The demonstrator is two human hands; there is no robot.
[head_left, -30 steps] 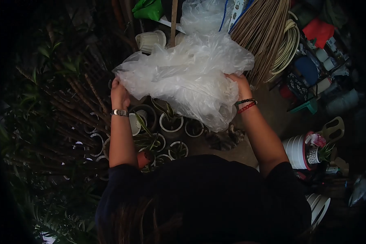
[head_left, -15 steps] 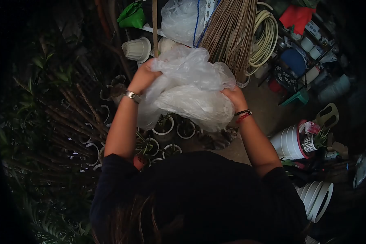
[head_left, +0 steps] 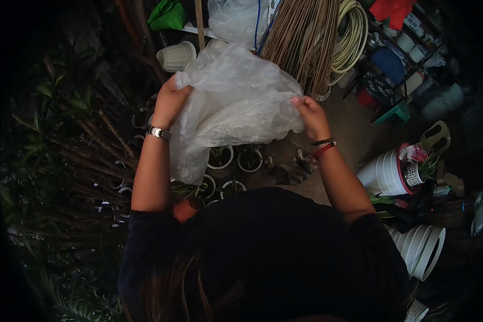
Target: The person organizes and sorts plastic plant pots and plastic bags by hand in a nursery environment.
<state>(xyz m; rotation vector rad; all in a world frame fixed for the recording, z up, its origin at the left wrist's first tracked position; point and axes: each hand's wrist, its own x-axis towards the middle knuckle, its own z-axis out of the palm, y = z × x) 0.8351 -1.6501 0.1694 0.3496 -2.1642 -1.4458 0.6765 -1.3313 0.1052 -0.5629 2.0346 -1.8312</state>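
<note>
A large, crumpled, see-through plastic bag (head_left: 241, 94) is stretched out between my hands at the centre of the head view. My left hand (head_left: 170, 101), below which sits a metal watch, pinches the bag's left edge. On the other side my right hand (head_left: 311, 114) grips the right edge between thumb and fingers. One loose part of the bag hangs down below my left hand. Under it, several potted plants (head_left: 220, 156) stand on the ground, partly hidden by the plastic.
Leafy stems (head_left: 86, 155) crowd the left side. Ahead are a cream pot (head_left: 176, 56), a stick broom (head_left: 300, 43) and a coiled hose (head_left: 351, 40). A striped cat (head_left: 292, 169) seems to lie near the pots. White ribbed pots (head_left: 383, 177) stand at right.
My hands have moved apart, the left one outward to the left, and the bag is spread wider and flatter. Its left part now hangs lower.
</note>
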